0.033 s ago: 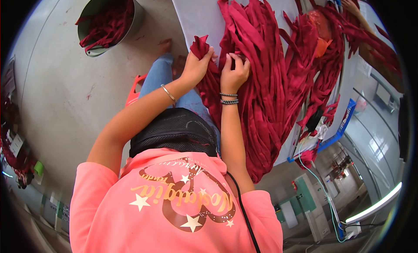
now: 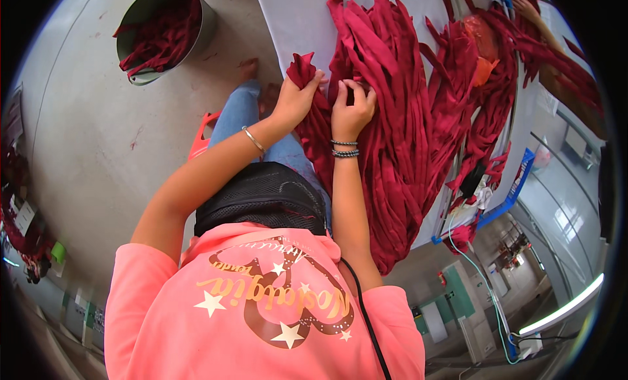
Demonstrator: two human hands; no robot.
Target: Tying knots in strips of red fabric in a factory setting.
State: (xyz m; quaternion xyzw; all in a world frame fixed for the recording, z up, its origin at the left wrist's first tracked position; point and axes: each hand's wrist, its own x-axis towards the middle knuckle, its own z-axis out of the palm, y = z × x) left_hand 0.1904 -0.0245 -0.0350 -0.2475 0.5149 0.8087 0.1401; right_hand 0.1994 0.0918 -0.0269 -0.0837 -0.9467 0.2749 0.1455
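My left hand [image 2: 297,100] is closed round a bunch of dark red fabric strips [image 2: 301,70]. Their ends stick up above the fist, and the rest hangs down beside my legs. Just to the right, my right hand [image 2: 353,110] pinches thumb and fingers together at the edge of a large heap of the same dark red strips [image 2: 392,112]. The bit between those fingertips is small and partly hidden. This heap lies lengthwise on a white table [image 2: 294,20] and droops over its near edge.
A round bucket [image 2: 207,28] with more red strips stands on the floor at the far left. Further red bundles and an orange-red plastic bag [image 2: 482,43] lie to the right. Another person's arm [image 2: 533,17] reaches in at the far right. A red stool [image 2: 204,133] shows beside my leg.
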